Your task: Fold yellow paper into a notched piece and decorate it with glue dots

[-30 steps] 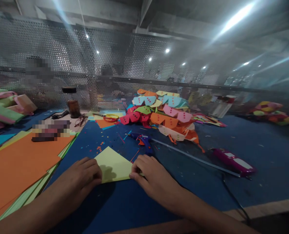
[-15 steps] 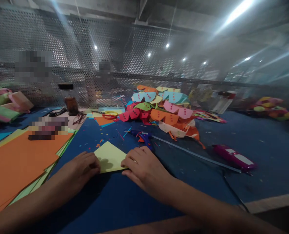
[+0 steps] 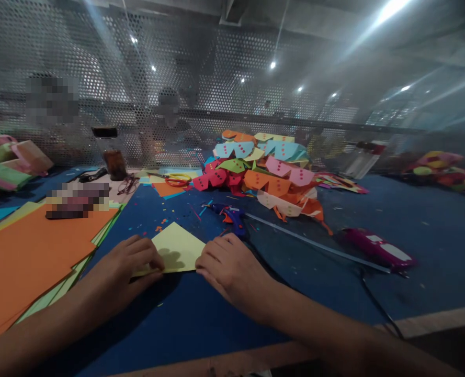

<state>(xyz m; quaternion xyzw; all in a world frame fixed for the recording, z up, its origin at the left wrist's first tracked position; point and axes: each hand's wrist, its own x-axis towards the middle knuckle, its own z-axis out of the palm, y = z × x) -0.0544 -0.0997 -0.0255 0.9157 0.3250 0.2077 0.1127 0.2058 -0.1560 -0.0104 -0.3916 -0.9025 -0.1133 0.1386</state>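
A pale yellow sheet of paper (image 3: 179,246), folded into a triangle with its tip pointing away from me, lies on the blue table. My left hand (image 3: 136,267) pinches its left corner, the thumb under the near edge and the fingers curled on top. At the right corner, my right hand (image 3: 230,272) grips the paper between thumb and bent fingers, which hide that corner. Just beyond my right hand lies a blue glue gun (image 3: 232,215) with an orange trigger.
Orange paper sheets (image 3: 40,251) are stacked on the left. Coloured paper cut-outs (image 3: 269,180) pile up behind the glue gun. Yellow-handled scissors (image 3: 177,180), a dark-lidded jar (image 3: 114,163) and a magenta tool (image 3: 379,248) lie around. A perforated metal screen (image 3: 201,78) stands behind.
My left hand has shifted its fingers at the corner, and paper now shows between its thumb and fingers. My right hand stays at its corner. The view has tilted slightly down.
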